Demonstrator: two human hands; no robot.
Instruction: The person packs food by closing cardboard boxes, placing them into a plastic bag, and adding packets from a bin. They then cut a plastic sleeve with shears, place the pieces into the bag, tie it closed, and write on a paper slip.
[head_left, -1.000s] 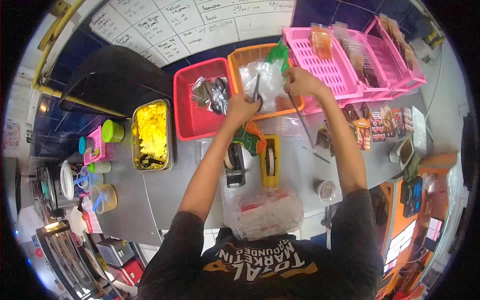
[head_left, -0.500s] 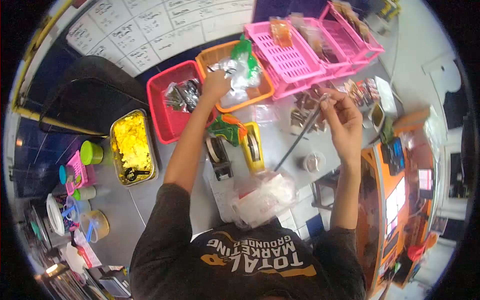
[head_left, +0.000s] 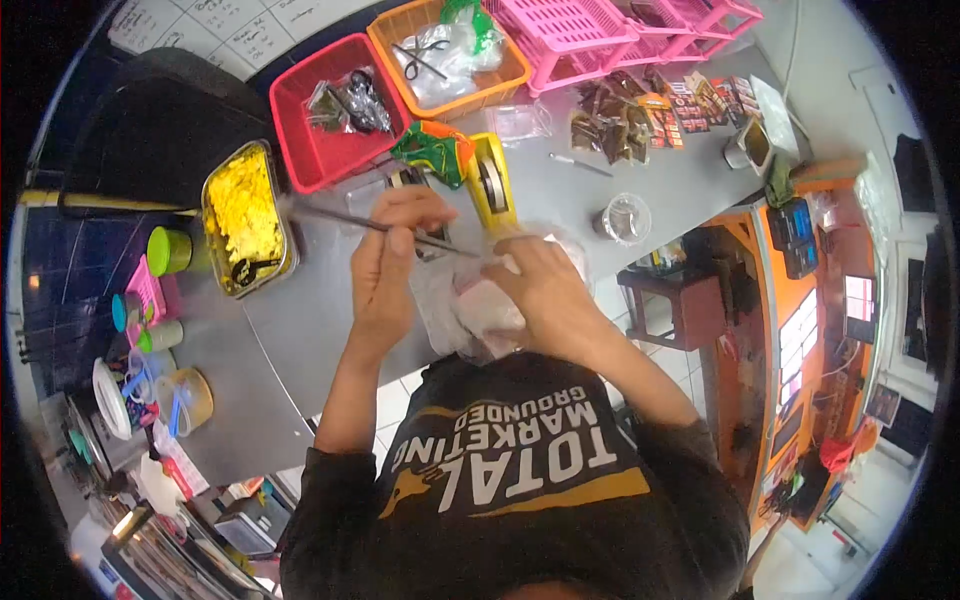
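Observation:
My left hand [head_left: 388,260] is closed around a long, thin dark strip [head_left: 335,216], which lies nearly level across my fingers. One end points toward the tray of yellow food; the other reaches near my right hand. My right hand [head_left: 545,295] bends over a clear plastic bag [head_left: 485,305] close to my shirt, its fingers closed at the bag's upper part. Pale contents show through the plastic. Just beyond the hands are a yellow tape dispenser [head_left: 494,185] and a green and orange packet [head_left: 437,152]. A black tape dispenser [head_left: 407,178] is partly hidden behind my left hand.
A red basket [head_left: 300,150] and an orange basket [head_left: 475,97] with scissors [head_left: 424,60] stand at the back. Pink racks [head_left: 570,45] are beside them. Left is the yellow food tray [head_left: 245,215]; right are a clear cup [head_left: 625,219] and several brown packets [head_left: 610,120].
My left hand has come back from the orange basket, where scissors now lie, and holds the dark strip that my right hand held. My right hand has moved down to the bag.

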